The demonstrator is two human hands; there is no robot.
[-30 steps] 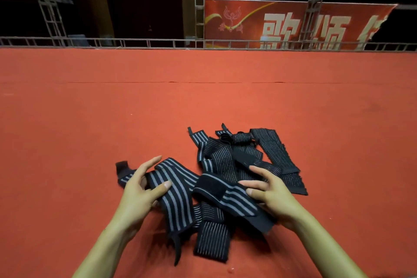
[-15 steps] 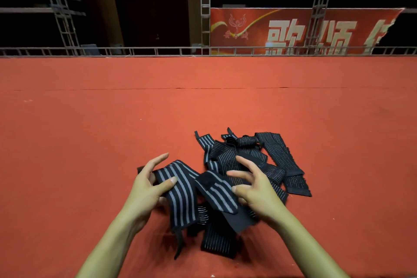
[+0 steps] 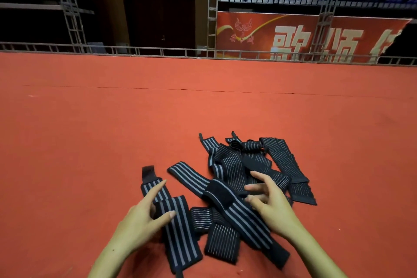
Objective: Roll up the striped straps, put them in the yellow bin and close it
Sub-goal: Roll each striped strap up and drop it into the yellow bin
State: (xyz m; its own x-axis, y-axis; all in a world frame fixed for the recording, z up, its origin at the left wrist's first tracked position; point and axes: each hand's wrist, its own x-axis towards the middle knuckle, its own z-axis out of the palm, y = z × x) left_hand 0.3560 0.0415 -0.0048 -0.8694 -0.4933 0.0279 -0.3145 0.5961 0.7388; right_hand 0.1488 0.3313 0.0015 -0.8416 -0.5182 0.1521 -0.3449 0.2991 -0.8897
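- Since the earlier picture, the wide-striped strap by the left hand has been laid out flatter on the red floor; half a second ago it was bunched up between the two hands.
- Now this strap runs long, from its dark tab end far-left down toward the person, near-right.
- Left hand rests on the strap, fingers spread and mostly straight. It presses but does not grip.
- Right hand sits at the edge of the pile of straps, fingers loosely bent. I cannot tell if it pinches anything.
- Another wide strap lies slanted in the pile, just beside the right hand's fingers.
- Left hand is closest to the flat strap, so I think it should start the roll at one end and roll along the long way.
- No yellow bin shows anywhere in view, so none of the straps are packed yet.
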